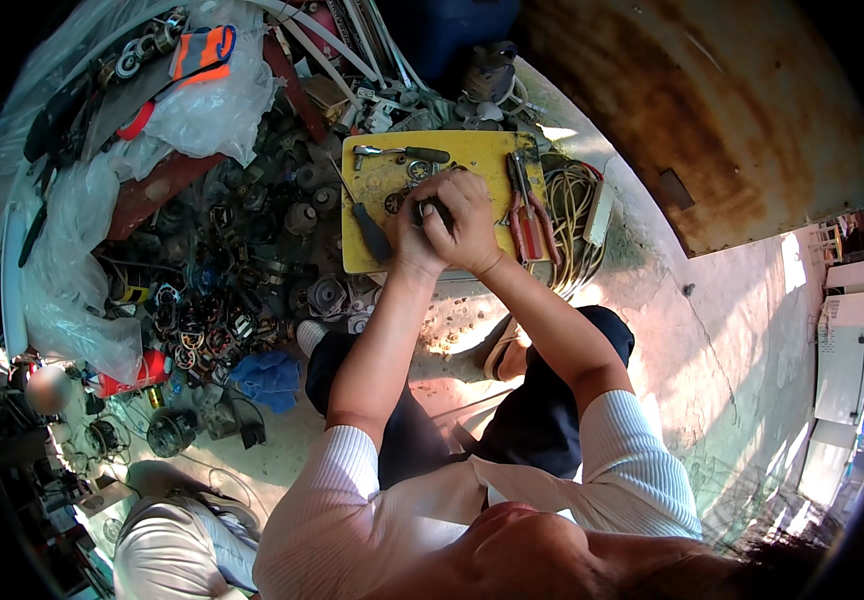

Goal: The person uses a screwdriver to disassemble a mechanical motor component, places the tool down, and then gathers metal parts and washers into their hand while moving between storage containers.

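My left hand [416, 243] and my right hand [469, 208] are clasped together over the yellow board [359, 178]. Between them sits a small dark part [436, 212], mostly covered by my fingers, so its exact kind cannot be made out. Just beyond my hands lie small round metal parts [419, 170]. A ratchet wrench [412, 153] rests along the board's far edge. To the left of my hands, a screwdriver [371, 230] with a dark handle lies slanted. On the right are red-handled pliers [530, 222], beside other tools.
A heap of dark motor parts [212, 310] covers the floor at left, under plastic sheeting [82, 290]. Coiled cable [577, 240] lies against the board's right side. A rusty metal panel [712, 110] stands at far right. Another person's leg [177, 540] shows at lower left.
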`<move>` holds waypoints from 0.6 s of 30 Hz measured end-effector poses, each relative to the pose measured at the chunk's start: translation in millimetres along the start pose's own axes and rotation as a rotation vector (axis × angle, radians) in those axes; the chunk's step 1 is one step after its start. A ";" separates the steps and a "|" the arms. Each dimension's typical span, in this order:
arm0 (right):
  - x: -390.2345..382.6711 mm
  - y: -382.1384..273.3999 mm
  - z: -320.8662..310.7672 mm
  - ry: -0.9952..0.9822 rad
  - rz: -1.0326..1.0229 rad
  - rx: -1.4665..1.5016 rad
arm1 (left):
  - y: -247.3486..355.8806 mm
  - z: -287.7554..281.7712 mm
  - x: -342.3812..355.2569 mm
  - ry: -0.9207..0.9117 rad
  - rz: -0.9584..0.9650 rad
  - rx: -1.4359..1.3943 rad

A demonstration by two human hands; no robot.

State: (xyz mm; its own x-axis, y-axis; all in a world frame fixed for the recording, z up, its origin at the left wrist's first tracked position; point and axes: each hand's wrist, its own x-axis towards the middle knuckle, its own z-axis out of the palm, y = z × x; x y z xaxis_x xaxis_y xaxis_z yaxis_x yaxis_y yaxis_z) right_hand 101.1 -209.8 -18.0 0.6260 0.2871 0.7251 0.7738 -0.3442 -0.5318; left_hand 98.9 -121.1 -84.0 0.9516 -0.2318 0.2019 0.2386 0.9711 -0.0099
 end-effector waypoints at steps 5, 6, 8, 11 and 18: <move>1.5 -4.0 -7.4 -0.011 -0.098 -0.136 | -0.7 3.9 -3.7 0.052 -0.058 -0.010; 3.1 -6.3 -7.9 0.001 -0.096 -0.155 | 0.1 4.6 -4.3 0.059 -0.063 -0.012; 5.4 -9.4 -7.9 0.023 -0.091 -0.194 | 1.7 5.8 -5.3 0.073 -0.072 -0.018; -0.8 -2.8 -3.5 -0.052 -0.037 -0.068 | 4.5 7.4 -4.6 0.089 -0.085 -0.030; -5.4 0.5 -8.7 -0.172 -0.176 -0.056 | 9.6 9.1 -3.1 0.119 -0.114 -0.068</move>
State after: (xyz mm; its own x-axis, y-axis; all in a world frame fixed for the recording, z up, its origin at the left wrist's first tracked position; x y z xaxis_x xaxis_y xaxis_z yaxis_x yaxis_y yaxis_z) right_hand 97.3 -219.2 -18.5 0.4928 0.4935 0.7167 0.8689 -0.3231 -0.3749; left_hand 96.5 -110.5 -75.8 0.9328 -0.3494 0.0882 0.3552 0.9328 -0.0609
